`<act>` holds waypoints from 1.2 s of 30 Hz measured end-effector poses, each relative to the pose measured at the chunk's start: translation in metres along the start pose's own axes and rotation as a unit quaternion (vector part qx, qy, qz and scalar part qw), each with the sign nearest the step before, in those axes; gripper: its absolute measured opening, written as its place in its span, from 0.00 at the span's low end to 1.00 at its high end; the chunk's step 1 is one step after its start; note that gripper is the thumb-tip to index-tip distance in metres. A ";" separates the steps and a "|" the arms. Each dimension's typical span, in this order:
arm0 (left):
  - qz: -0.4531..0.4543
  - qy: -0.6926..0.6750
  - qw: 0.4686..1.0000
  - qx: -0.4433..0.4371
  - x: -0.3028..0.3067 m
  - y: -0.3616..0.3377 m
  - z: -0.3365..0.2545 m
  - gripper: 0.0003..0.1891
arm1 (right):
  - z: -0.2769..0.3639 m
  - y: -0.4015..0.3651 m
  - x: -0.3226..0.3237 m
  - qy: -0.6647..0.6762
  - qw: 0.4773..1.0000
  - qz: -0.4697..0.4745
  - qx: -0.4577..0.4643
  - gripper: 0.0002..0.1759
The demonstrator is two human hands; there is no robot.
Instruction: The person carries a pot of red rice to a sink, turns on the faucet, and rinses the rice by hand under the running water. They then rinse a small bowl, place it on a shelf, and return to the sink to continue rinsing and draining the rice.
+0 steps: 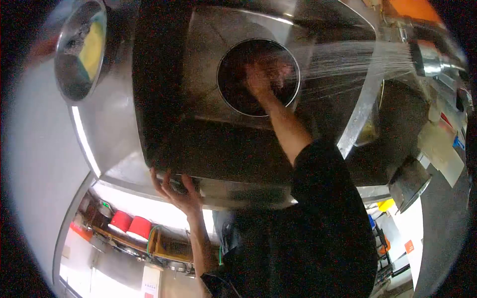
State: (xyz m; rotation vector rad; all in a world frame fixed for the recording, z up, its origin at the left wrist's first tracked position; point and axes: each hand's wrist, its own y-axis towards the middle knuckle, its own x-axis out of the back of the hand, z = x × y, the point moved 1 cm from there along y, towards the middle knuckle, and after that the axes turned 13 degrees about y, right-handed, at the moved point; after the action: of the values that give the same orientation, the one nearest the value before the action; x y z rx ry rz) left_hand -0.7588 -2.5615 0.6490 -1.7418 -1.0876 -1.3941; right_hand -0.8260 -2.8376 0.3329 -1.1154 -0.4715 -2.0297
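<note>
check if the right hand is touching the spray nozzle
Apart: the head view shows the right hand in the round container, with a wide gap, crossed by water spray, between it and the spray nozzle.

Metal bowl [74, 87] upper left, yellow item [92, 49] inside plus some dark stuff, too blurry to identify. White wall [30, 134] along left edge. Lower left: two red containers [120, 221] side by side at a wooden shelf [119, 239], small green-lit device [105, 204] near them, green hose or cord [151, 239] just beside. Right side: beige sheet [439, 149], small blue object [458, 143] near it, tilted grey metal container [410, 184] below, yellow item [385, 204] near that. Orange surface [412, 9] top right, mostly cut off.
</note>
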 end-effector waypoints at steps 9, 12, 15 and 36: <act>-0.004 -0.025 0.999 0.025 -0.001 -0.001 0.002 0.17 | 0.017 -0.002 0.041 0.081 0.990 0.084 -0.079 0.24; -0.004 -0.023 1.000 0.008 -0.001 -0.001 0.002 0.16 | -0.034 0.005 -0.010 0.279 0.924 0.160 -0.208 0.26; -0.021 -0.049 0.998 0.022 -0.005 -0.002 0.003 0.17 | -0.044 -0.010 -0.022 0.044 0.985 0.136 -0.092 0.29; -0.018 -0.055 0.998 0.028 -0.003 0.000 0.003 0.19 | -0.028 -0.026 0.055 0.172 0.952 0.078 -0.242 0.34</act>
State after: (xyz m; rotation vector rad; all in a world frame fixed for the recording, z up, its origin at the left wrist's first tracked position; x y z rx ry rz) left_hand -0.7579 -2.5595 0.6455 -1.7844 -1.2124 -1.2894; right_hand -0.8795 -2.8628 0.3638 -0.9987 0.2984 -2.1936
